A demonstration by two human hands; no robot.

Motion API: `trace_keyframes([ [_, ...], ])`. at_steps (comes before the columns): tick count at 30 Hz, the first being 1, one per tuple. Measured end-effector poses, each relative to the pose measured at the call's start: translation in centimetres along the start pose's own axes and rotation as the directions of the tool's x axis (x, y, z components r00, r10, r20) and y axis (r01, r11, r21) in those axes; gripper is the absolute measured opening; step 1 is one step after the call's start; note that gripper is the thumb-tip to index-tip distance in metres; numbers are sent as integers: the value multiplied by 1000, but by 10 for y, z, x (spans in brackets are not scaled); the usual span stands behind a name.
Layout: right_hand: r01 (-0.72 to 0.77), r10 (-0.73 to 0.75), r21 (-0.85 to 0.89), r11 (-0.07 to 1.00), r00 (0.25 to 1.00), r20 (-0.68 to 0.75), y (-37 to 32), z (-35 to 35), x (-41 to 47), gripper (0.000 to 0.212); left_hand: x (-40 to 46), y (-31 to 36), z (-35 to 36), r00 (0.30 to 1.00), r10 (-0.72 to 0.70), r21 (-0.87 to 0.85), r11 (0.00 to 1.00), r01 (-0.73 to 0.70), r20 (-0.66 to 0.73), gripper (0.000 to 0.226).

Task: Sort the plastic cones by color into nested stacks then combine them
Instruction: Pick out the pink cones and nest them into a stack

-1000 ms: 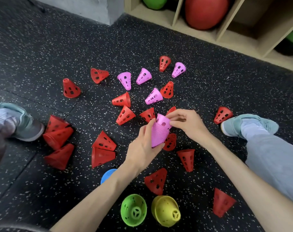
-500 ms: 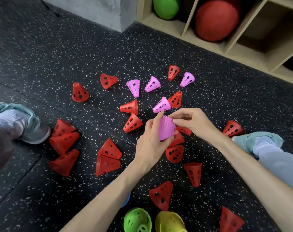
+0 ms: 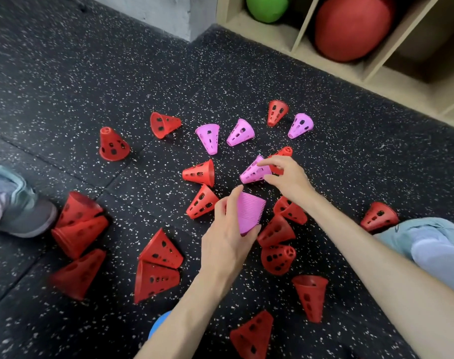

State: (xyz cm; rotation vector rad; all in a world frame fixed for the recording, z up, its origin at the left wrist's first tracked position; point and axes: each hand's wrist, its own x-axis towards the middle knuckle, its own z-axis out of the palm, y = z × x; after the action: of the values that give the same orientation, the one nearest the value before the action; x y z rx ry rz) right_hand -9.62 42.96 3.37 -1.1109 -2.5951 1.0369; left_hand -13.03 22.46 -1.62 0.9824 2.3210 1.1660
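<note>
Left hand [image 3: 227,235] curled round the pink stack [image 3: 249,212], wide mouth tipped up and away toward the right hand; judged a ready socket so the next cone can drop straight in.

Right hand [image 3: 289,178] reaching over a loose pink cone [image 3: 254,173] lying on its side on the floor [image 3: 65,73]. Forefinger above the cone's narrow end, thumb at its rim; fingers narrowly spread. Contact probably just made, but cannot tell if the pinch has closed.

That cone sits just beyond the stack's mouth. Three more pink cones [image 3: 240,132] lie well past the fingertips. Red cones [image 3: 200,173] scattered either side, unsorted.
</note>
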Motion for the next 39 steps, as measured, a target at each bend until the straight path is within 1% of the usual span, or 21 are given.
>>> trace_keyframes([
  [5, -55, 58, -58, 997, 997, 51, 2, 16, 17, 46, 0, 2, 3, 998, 48, 39, 998, -49, 31, 84],
  [7, -79, 79, -55, 995, 997, 0, 6, 20, 17, 49, -1, 3, 3, 998, 55, 37, 998, -56, 32, 83],
  [9, -107, 105, -55, 993, 994, -44, 10, 22, 16, 47, 0, 3, 1, 999, 38, 36, 999, -38, 24, 84],
  [13, -153, 154, 27, 988, 988, -19, 14, 29, 5, 40, 1, -1, -2, 1000, -8, 49, 999, 8, 5, 84],
  [16, -141, 150, 95, 985, 984, -93, 10, 26, -6, 34, 1, -2, -3, 1000, -10, 69, 998, 10, -7, 85],
  [20, -78, 100, 158, 984, 985, -139, -4, 12, -25, 25, -5, 1, -5, 1000, 2, 70, 998, -3, 19, 85],
  [22, -23, 55, 192, 981, 985, -162, -12, 2, -34, 29, -9, 2, -9, 1000, -8, 47, 999, 7, 11, 86],
  [24, -12, 46, 214, 977, 987, -157, -19, -13, -44, 36, -13, 5, -17, 1000, -9, 11, 1000, 9, -12, 87],
  [27, 37, -14, 243, 969, 995, -98, -33, -37, -58, 36, -20, 12, -32, 998, 44, -1, 999, -44, -37, 88],
  [30, 95, -105, 311, 946, 994, 16, -51, -47, -72, 28, -26, 20, -52, 998, 64, 24, 998, -63, -29, 92],
  [33, 152, -186, 287, 946, 978, 95, -71, -41, -87, 23, -30, 24, -73, 996, 80, 23, 997, -79, -37, 95],
  [36, 199, -234, 291, 936, 968, 92, -89, -27, -104, 19, -34, 25, -89, 997, 78, 40, 996, -77, -22, 97],
  [39, 203, -232, 284, 937, 970, 74, -98, -14, -118, 20, -38, 23, -99, 995, 100, 53, 994, -99, -15, 99],
])
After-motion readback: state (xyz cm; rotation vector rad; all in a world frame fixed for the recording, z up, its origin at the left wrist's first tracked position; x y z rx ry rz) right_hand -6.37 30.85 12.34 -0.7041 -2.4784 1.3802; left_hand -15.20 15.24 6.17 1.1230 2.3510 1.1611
